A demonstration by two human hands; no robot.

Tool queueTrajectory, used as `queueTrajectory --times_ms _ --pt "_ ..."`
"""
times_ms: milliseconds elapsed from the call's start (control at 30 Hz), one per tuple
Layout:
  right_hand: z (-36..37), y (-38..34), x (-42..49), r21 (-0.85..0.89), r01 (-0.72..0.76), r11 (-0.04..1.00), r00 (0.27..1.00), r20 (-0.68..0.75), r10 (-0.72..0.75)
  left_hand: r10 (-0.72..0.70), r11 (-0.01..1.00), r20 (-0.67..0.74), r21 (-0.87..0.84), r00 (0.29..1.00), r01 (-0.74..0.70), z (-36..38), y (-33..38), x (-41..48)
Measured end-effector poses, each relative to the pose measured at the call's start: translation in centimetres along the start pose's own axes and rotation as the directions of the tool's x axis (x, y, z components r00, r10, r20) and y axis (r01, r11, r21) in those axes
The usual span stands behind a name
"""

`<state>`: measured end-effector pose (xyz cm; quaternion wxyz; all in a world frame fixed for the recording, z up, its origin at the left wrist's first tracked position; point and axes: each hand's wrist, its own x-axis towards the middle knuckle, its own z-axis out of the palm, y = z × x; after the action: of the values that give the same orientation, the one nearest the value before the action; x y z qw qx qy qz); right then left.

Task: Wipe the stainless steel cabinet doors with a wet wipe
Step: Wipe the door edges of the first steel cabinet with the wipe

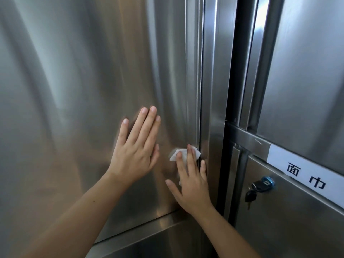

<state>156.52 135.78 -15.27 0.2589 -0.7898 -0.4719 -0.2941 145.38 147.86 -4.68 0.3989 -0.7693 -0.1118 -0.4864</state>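
Observation:
A tall stainless steel cabinet door fills the left and middle of the head view. My left hand lies flat on it with straight fingers, a little left of the door's right edge. My right hand presses a crumpled white wet wipe against the same door with straight fingers, right at the door's right edge near its lower part. Most of the wipe is hidden under my fingers.
A second cabinet stands at the right, with an upper steel door and a lower door carrying a white label, a blue lock and a black key. A dark gap separates the cabinets. A steel ledge runs below.

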Motion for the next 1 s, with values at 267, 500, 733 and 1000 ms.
queueTrajectory --times_ms 267,500,733,1000 --pt "-3.7 -0.5 4.7 -0.022 0.025 0.999 0.991 -0.127 -0.027 -0.044 0.999 0.003 0.003 0.999 0.044 -1.2 -2.7 4.6" --pt "-6.6 -1.1 7.9 -0.061 0.026 0.998 0.986 -0.164 -0.036 -0.082 0.996 0.003 0.017 0.997 0.082 -2.4 -4.3 8.3" --pt "-10.0 -1.3 12.1 -0.07 0.055 0.996 0.986 -0.151 -0.065 -0.106 0.994 -0.02 -0.006 0.994 0.106 -3.1 -5.9 11.7" --pt "-12.4 -1.5 15.4 -0.139 0.102 0.985 0.973 -0.194 -0.128 -0.058 0.998 -0.036 0.036 0.998 0.059 -3.0 -7.8 14.3"
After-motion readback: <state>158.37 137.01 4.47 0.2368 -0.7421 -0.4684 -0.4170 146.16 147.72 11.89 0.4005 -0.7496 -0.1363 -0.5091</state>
